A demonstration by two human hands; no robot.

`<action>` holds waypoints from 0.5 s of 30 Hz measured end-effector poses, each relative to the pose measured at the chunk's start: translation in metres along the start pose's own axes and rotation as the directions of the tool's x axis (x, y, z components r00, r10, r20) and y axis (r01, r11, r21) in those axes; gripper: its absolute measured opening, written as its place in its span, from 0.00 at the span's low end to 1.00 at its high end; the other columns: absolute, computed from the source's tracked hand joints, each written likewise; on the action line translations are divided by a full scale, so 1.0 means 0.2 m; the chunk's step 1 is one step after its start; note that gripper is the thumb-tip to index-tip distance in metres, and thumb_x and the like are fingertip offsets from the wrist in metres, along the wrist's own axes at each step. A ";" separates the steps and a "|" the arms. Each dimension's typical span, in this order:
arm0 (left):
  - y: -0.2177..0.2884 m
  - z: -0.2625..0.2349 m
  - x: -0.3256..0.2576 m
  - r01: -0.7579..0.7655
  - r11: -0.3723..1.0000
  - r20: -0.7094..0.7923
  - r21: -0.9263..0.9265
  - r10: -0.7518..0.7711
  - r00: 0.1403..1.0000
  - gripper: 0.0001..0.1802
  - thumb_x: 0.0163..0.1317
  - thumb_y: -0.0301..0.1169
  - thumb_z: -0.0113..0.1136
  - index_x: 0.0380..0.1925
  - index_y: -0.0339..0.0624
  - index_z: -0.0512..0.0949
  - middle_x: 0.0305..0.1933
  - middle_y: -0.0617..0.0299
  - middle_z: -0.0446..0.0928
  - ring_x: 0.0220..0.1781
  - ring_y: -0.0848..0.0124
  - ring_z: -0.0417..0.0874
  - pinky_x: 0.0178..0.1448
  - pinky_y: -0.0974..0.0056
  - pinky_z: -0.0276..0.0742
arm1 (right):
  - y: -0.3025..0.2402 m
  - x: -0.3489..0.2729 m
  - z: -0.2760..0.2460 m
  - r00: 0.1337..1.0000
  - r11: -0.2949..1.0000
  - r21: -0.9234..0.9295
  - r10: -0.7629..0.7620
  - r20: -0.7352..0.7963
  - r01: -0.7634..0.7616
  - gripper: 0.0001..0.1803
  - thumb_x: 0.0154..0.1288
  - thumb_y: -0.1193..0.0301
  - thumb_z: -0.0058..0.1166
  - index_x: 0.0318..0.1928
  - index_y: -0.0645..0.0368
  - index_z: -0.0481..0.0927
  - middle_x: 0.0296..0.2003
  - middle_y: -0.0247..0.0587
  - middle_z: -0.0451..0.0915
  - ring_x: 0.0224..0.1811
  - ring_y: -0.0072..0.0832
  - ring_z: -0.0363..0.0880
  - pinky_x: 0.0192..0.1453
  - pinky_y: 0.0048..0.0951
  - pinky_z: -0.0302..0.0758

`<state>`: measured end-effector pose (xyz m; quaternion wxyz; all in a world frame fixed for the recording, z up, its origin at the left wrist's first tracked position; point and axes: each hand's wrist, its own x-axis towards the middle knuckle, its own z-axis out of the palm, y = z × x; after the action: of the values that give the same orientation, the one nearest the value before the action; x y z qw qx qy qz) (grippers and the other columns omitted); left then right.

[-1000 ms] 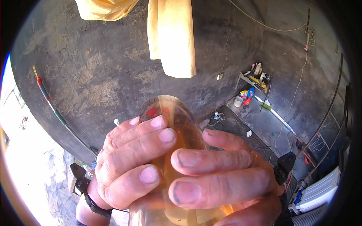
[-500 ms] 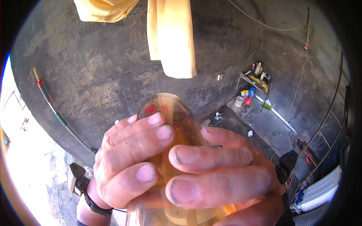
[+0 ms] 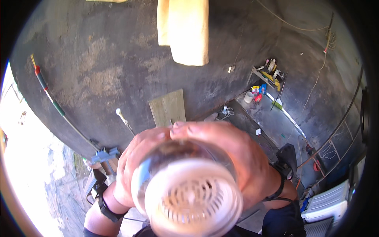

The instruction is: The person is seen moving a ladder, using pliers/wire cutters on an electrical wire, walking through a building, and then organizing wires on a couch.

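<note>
The left hand [image 3: 130, 170] wraps its fingers [image 3: 154, 136] round a clear cup [image 3: 189, 189], now tipped up so its ridged base faces the camera where its amber-filled side showed before, seemingly mid-drink. The right hand [image 3: 241, 162] clasps the other side, fingers [image 3: 197, 127] closed over it.

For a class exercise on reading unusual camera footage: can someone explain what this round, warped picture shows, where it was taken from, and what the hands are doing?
There is no machine here: a person wears a wide fisheye camera on the head, which bends straight edges. The left hand and right hand together clasp a clear glass jar, tipped up so its round ribbed base faces the lens. Behind is a dark rough wall with pale cloth hanging, a wooden board leaning against it, and a small shelf of bottles at right.
</note>
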<state>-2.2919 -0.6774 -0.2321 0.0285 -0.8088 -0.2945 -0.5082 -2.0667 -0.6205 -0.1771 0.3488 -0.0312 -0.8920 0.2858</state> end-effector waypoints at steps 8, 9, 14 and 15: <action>-0.10 0.16 -0.27 0.548 0.805 0.124 -0.225 -0.534 0.836 0.56 0.31 0.46 0.83 0.61 0.35 0.64 0.57 0.49 0.74 0.56 0.55 0.78 0.60 0.54 0.73 | 0.19 -0.03 0.10 0.979 0.973 -0.109 0.204 -0.015 -0.205 0.63 0.28 0.43 0.78 0.64 0.66 0.64 0.57 0.50 0.72 0.60 0.40 0.73 0.65 0.37 0.67; -0.10 0.16 -0.29 0.550 0.813 0.105 -0.192 -0.540 0.835 0.56 0.31 0.46 0.83 0.61 0.35 0.64 0.56 0.49 0.74 0.56 0.54 0.78 0.59 0.54 0.73 | 0.21 -0.02 0.10 0.982 0.971 -0.150 0.187 0.001 -0.185 0.62 0.28 0.43 0.78 0.63 0.66 0.66 0.57 0.50 0.72 0.59 0.41 0.73 0.64 0.38 0.67; -0.20 0.20 -0.43 0.489 0.871 0.014 -0.049 -0.489 0.872 0.53 0.32 0.46 0.82 0.58 0.35 0.65 0.51 0.47 0.76 0.52 0.49 0.79 0.56 0.52 0.74 | 0.27 0.05 0.18 0.990 0.948 -0.306 0.116 0.077 -0.087 0.48 0.40 0.48 0.74 0.59 0.63 0.71 0.51 0.50 0.75 0.52 0.45 0.76 0.56 0.40 0.73; -0.20 0.19 -0.46 0.503 0.864 0.027 -0.020 -0.503 0.864 0.53 0.32 0.46 0.81 0.57 0.35 0.65 0.51 0.46 0.76 0.52 0.49 0.79 0.55 0.52 0.75 | 0.30 0.06 0.19 0.991 0.927 -0.374 0.085 0.102 -0.041 0.44 0.42 0.53 0.74 0.58 0.62 0.72 0.48 0.48 0.76 0.49 0.45 0.77 0.53 0.40 0.74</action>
<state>-2.3098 -0.6713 -0.3373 -0.1187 -0.7096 -0.4886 -0.4936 -2.1087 -0.5871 -0.2248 0.2745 -0.1086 -0.9473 0.1248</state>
